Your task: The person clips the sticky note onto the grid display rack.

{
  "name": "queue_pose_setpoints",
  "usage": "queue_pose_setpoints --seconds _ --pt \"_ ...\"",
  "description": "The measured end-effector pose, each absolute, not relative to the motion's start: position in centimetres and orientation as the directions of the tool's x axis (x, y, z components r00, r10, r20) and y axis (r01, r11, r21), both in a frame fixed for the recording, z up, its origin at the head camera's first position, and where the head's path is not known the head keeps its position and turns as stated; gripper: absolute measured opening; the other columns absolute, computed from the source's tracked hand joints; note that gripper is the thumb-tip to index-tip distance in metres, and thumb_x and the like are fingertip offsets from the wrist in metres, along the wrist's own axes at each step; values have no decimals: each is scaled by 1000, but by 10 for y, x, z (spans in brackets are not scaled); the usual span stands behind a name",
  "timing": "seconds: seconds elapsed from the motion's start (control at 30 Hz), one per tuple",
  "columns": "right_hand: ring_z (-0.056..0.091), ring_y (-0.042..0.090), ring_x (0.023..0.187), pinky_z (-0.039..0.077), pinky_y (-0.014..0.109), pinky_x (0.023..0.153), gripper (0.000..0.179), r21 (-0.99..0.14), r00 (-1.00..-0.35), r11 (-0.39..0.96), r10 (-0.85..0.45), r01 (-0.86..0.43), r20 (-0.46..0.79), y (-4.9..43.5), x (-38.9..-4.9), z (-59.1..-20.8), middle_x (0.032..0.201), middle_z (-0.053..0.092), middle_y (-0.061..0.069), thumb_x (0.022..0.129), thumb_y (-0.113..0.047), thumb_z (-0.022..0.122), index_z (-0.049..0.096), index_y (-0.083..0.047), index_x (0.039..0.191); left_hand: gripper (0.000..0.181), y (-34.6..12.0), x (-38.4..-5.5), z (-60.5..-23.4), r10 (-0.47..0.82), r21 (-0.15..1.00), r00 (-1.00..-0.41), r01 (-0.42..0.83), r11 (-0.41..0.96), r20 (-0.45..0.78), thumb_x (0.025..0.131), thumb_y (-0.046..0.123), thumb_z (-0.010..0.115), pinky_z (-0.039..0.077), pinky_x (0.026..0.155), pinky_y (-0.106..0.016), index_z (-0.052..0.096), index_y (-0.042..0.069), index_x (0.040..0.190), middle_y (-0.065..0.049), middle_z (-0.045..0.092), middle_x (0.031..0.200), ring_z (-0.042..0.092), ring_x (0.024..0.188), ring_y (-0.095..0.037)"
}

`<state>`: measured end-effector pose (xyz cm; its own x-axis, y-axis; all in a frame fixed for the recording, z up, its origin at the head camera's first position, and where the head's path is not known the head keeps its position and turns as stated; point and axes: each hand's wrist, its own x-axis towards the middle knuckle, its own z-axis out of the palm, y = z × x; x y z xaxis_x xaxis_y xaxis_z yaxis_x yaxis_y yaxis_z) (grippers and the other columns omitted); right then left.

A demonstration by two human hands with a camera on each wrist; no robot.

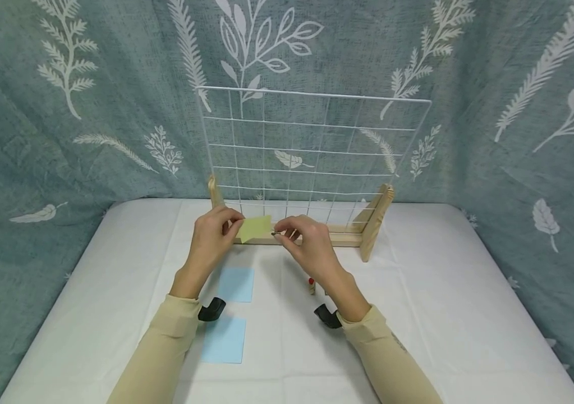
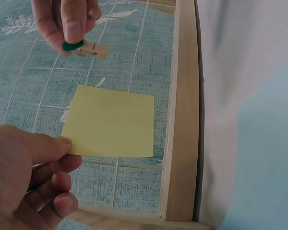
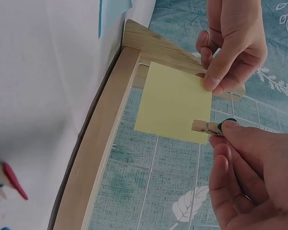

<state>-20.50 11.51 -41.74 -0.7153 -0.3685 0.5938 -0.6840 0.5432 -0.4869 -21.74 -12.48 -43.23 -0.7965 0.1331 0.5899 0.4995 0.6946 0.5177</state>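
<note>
My left hand (image 1: 212,233) pinches a yellow sticky note (image 2: 110,122) by one corner, between thumb and fingers, in front of the white wire grid (image 1: 312,150). Between the thumb and fingers of my right hand (image 1: 309,242) is a small wooden clothespin (image 3: 205,127) with a green piece at its gripped end. Its bare wooden tip points toward the note and overlaps the note's edge in the right wrist view, while the left wrist view shows a gap between them. Both hands are just above the wooden base bar (image 2: 185,115) of the grid's stand.
Two light blue paper squares lie on the white table, the farther blue square (image 1: 236,284) and the nearer blue square (image 1: 223,340). A clothespin with a red piece (image 3: 13,179) lies near my right wrist. Wooden side supports (image 1: 377,221) hold the grid up before a patterned teal cloth (image 1: 130,101).
</note>
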Motion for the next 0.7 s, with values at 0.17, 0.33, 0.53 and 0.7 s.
queue_pose_setpoints --seconds 0.17,0.33,0.53,0.7 --pt "71 20 78 61 37 71 12 -470 -699 550 -342 -691 628 111 -213 -416 94 77 7 91 -5 82 78 -5 103 4 -121 -223 -432 129 521 -799 495 695 587 96 7 77 41 60 -33 80 5 96 -6 70 88 48 62 -17" --pt "71 21 75 60 41 69 13 -450 -675 564 -287 -693 680 107 -221 -413 91 76 8 91 -6 82 78 -5 103 5 -118 -228 -430 138 503 -788 506 701 600 96 7 77 44 62 -33 80 5 97 -7 71 89 51 64 -18" --pt "73 23 75 59 43 67 16 -445 -648 554 -245 -704 721 100 -232 -412 93 77 9 91 -8 82 78 -6 106 4 -118 -229 -428 129 497 -783 502 707 608 95 6 77 45 62 -34 81 5 97 -7 72 89 53 64 -19" --pt "73 24 75 59 41 67 16 -439 -629 541 -232 -718 742 91 -240 -413 94 78 10 91 -9 83 78 -6 106 4 -119 -230 -428 125 492 -769 515 702 626 95 5 77 47 63 -35 80 4 97 -8 72 90 54 65 -20"
